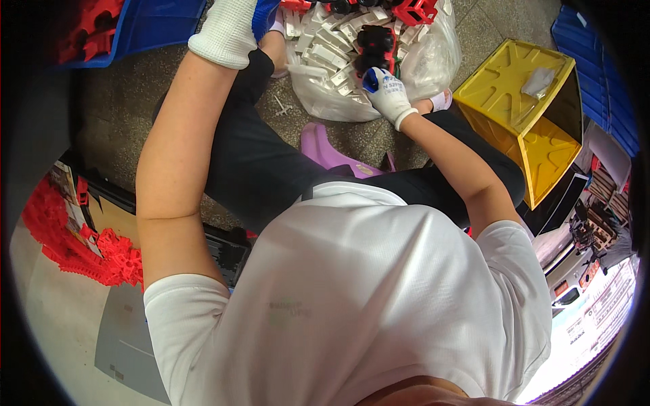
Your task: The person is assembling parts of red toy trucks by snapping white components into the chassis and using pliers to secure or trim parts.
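My right hand [391, 97], in a white knit glove with blue-coated fingertips, has its fingers closed at the near end of a toy car [376, 47] with black wheels and red parts. The toy car is above a clear plastic bag [338, 108] full of white plastic parts [328, 54]. My left hand [233, 27], gloved the same way, reaches to the top edge beside the blue bin; its fingers are cut off there. More red and black toy pieces [414, 10] lie at the top of the bag.
A blue bin [152, 30] with red parts stands at the upper left. A yellow crate [504, 88] lies to the right, near blue crates [602, 74]. Between my legs is a purple plastic stool [332, 149]. Red parts [81, 237] are heaped at the left.
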Available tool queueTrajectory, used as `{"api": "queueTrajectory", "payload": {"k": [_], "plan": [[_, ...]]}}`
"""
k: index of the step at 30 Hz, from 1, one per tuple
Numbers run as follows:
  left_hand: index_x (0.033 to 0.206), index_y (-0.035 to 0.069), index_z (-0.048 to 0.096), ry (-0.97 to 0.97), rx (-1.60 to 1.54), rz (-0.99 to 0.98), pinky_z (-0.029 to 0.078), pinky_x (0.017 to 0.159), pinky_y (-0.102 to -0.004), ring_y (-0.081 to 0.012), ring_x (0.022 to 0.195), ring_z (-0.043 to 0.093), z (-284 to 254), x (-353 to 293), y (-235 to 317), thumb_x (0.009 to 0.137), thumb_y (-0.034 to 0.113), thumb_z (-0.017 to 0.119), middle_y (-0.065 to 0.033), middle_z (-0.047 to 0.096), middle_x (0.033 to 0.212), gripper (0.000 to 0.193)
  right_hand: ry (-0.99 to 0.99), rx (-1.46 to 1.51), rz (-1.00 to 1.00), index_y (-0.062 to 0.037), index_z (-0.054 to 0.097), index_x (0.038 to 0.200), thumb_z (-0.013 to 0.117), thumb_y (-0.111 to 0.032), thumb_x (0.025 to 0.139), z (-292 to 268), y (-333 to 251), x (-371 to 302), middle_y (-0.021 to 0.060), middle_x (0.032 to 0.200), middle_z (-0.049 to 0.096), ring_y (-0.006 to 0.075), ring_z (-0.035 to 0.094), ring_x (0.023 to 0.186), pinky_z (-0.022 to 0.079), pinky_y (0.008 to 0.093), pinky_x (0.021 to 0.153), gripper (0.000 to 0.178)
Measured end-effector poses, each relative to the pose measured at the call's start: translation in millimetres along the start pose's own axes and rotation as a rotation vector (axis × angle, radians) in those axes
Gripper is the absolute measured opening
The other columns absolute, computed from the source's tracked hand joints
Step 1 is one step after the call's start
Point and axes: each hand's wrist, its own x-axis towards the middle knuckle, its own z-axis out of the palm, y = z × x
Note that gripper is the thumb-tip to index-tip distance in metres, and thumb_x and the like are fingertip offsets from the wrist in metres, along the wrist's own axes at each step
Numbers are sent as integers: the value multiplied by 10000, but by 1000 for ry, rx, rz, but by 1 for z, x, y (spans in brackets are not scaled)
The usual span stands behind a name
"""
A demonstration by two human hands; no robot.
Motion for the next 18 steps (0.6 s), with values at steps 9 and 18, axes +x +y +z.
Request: {"api": "queueTrajectory", "payload": {"k": [9,18], "plan": [[1113,8,591,7,-56,689,416,966,-368,-346,1083,553,2,3,-38,625,-11,605,-191,574,1124,488,-187,89,31,-47,593,1001,472,-276,867,65,-54,50,215,975,644,372,626,902,490,459,790,292],[1139,11,580,115,-116,553,405,987,-392,-370,1150,526,-6,-6,-41,574,-32,642,-208,572,1171,569,54,-217,-354,-105,557,1120,531,-310,872,86,-96,94,170,1137,582,324,606,956,474,449,758,323]]}}
